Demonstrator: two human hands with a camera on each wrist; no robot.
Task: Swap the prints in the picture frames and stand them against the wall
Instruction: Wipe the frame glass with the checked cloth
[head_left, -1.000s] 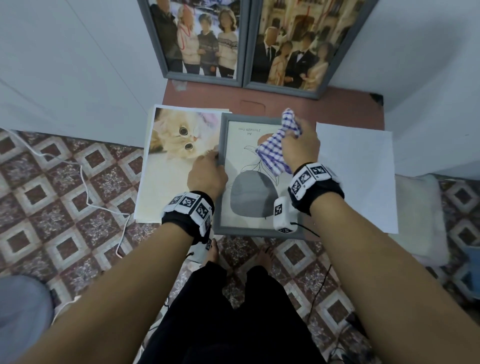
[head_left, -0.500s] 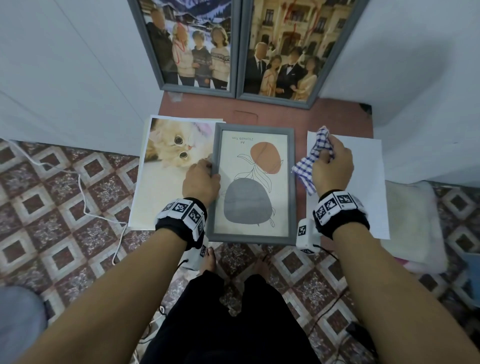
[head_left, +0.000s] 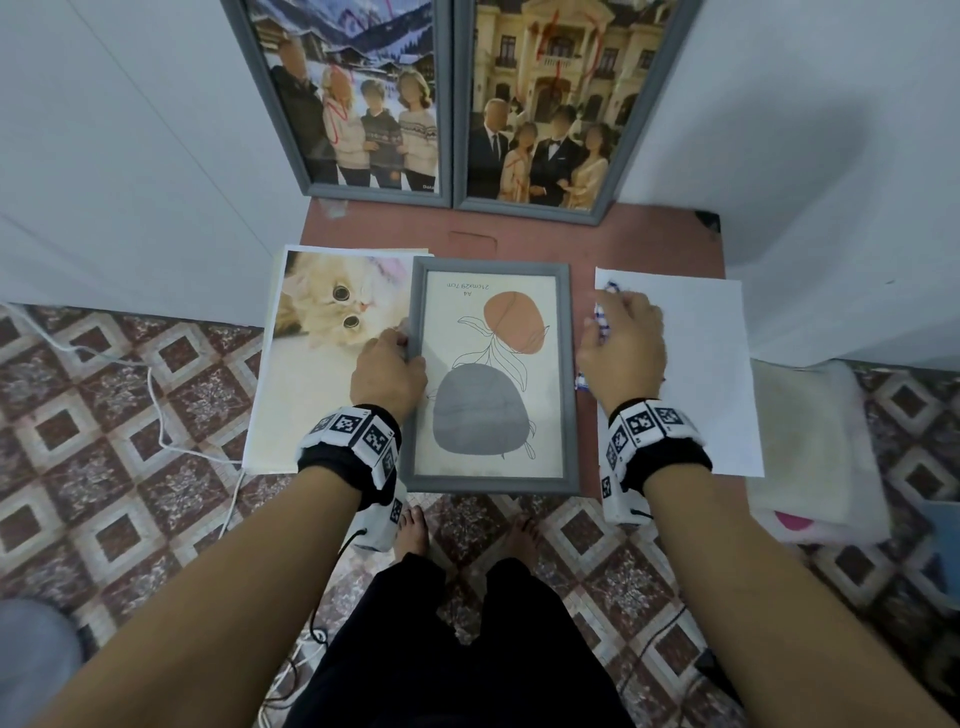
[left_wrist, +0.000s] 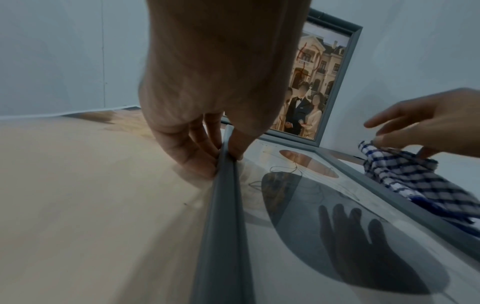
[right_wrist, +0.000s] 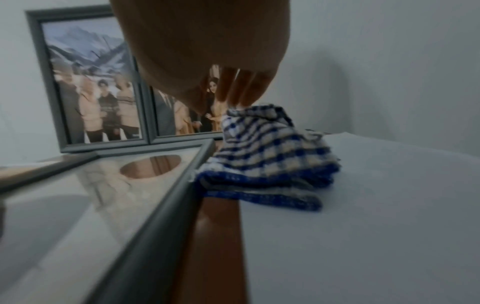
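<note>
Frame (head_left: 492, 376) with the leaf print lies flat on the worktop (head_left: 644, 244) between the hands. Left hand (head_left: 387, 374) pinches its left edge, just right of the cat print (head_left: 317, 358). Right hand (head_left: 621, 348), fingers loosely spread, touches the checked cloth (right_wrist: 267, 156) beside the frame's right edge, on white paper (head_left: 717, 374).

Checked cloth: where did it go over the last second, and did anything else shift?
The right hand carried the checked cloth off the glass of the flat frame rightward and set it down at the edge of the white sheet; its fingers have straightened and barely touch it now. The left hand still pinches the frame's left rail. Frame, cat print and both standing frames stayed put.
</note>
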